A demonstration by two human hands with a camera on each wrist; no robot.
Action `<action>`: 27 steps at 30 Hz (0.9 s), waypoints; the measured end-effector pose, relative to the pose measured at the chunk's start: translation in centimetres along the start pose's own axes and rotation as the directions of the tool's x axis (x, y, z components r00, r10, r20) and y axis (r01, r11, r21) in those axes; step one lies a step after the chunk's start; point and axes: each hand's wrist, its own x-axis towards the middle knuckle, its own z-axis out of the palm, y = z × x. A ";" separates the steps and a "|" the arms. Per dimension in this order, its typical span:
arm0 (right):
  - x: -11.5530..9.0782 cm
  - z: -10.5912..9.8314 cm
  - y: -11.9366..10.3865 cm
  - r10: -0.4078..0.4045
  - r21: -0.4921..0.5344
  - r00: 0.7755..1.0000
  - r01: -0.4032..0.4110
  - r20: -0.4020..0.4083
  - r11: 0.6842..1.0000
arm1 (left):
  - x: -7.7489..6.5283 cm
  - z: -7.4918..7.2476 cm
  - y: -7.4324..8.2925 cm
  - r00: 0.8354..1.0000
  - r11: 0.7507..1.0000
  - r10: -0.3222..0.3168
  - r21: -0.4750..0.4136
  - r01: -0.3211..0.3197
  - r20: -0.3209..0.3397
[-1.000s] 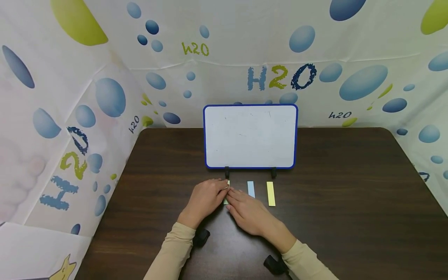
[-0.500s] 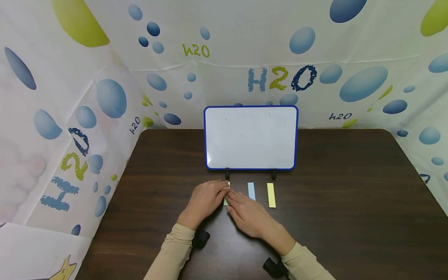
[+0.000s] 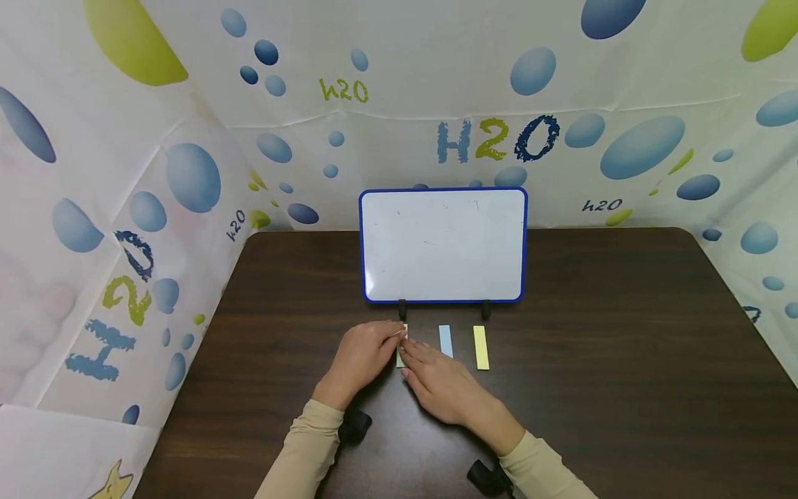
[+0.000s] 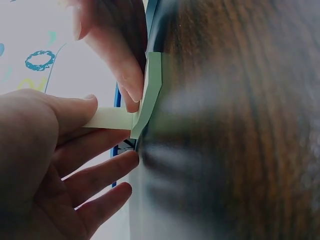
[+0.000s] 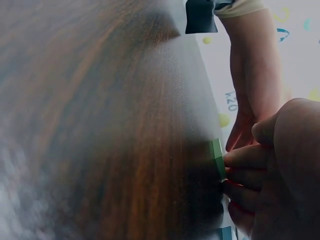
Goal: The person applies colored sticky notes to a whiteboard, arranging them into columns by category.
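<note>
My left hand (image 3: 358,360) pinches the end of a pale green sticky-note strip (image 4: 111,118) between thumb and index finger, its other fingers spread. The strip stands out from a narrow green sticky-note pad (image 4: 153,82) on the table; the pad's near end curves up toward the strip. Fairly straight fingers of my right hand (image 3: 445,384) touch the pad, right beside my left fingertips. From the head view, both hands cover most of the green pad. Just right of it lie a blue sticky-note pad (image 3: 445,339), partly behind my right hand, and a yellow one (image 3: 481,348).
A blue-framed whiteboard (image 3: 442,246) stands on black feet (image 3: 485,310) just beyond the pads. The dark wooden table (image 3: 611,360) extends to both sides. Behind it hangs a white curtain (image 3: 411,76) with printed bubbles and letters.
</note>
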 end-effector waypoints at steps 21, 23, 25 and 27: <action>0.0 0.1 0.1 -0.017 0.016 1.000 0.017 0.016 1.000 | 0.0 -0.5 -0.3 0.997 0.997 -0.007 -0.076 0.001 -0.080; 0.0 0.1 0.2 -0.021 0.014 1.000 0.021 0.009 1.000 | 0.1 -0.6 -0.3 0.995 0.997 -0.002 -0.082 -0.006 -0.096; 0.0 0.1 0.2 -0.025 0.018 1.000 0.025 0.001 1.000 | 0.2 -0.8 -0.3 0.994 0.996 -0.002 -0.086 -0.008 -0.109; -0.1 0.1 0.2 -0.026 0.023 1.000 0.026 -0.005 0.999 | 0.2 -1.0 -0.3 0.993 0.996 -0.005 -0.088 -0.006 -0.121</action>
